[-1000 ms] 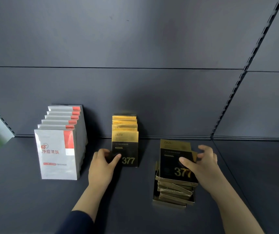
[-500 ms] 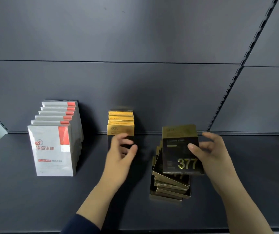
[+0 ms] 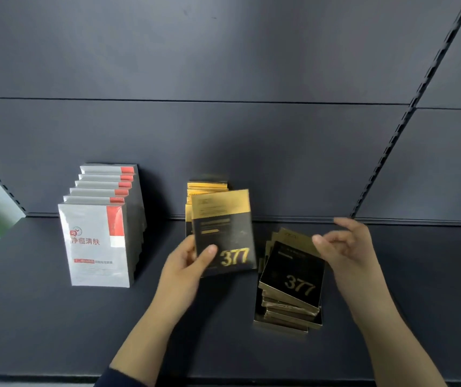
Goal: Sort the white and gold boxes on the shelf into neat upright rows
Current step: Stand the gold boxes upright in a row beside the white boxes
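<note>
Left hand [image 3: 184,263] grips a black-and-gold "377" cardboard box [image 3: 223,233] upright; right hand [image 3: 346,247] hovers, fingers loose and empty, over the flat stack of gold boxes [image 3: 288,300].

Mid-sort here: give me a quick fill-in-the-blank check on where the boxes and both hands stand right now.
1. The gold box showing 377 is gripped by the ____ hand.
2. The right hand hovers with fingers spread above the ____ pile of gold boxes.
3. The white boxes stand in an upright row at the ____ of the shelf.
4. The upright gold row stands directly ____ the held box.

Missing words: left; flat-stacked; left; behind
</note>
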A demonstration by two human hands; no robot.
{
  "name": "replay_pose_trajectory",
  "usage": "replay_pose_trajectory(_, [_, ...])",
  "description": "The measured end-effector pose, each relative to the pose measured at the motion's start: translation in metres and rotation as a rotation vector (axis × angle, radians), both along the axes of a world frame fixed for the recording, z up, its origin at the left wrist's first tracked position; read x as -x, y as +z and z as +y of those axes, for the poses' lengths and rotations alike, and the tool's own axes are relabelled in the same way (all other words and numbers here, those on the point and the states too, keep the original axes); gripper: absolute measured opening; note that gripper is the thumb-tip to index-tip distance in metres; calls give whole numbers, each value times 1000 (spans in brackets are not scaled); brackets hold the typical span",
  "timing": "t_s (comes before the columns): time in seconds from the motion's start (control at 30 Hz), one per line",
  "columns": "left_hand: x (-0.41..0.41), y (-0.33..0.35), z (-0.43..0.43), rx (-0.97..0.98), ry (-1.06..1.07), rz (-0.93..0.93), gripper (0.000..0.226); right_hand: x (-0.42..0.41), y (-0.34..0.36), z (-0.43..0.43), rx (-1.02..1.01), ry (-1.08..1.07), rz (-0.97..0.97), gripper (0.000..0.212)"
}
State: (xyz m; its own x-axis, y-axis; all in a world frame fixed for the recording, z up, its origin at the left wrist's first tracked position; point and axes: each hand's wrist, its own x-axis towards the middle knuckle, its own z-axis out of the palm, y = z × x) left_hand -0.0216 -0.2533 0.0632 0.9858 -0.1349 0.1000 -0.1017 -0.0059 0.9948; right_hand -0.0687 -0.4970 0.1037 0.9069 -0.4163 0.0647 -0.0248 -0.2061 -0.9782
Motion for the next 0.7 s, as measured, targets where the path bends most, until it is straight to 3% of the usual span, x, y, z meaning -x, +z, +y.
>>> replay_pose_trajectory(0.23, [-27,-56,31,-425,105,169,13,-2,-26,-14,51,-49,159,40])
replay_pose_trajectory(0.4, [-32,-57,22,-514,278,130,18,-9,-35,-13,123,-39,222,32])
replay_pose_trajectory(0.7, [-45,-68,13,-602,431,74,39,-8,-41,-14,21,22,315,51])
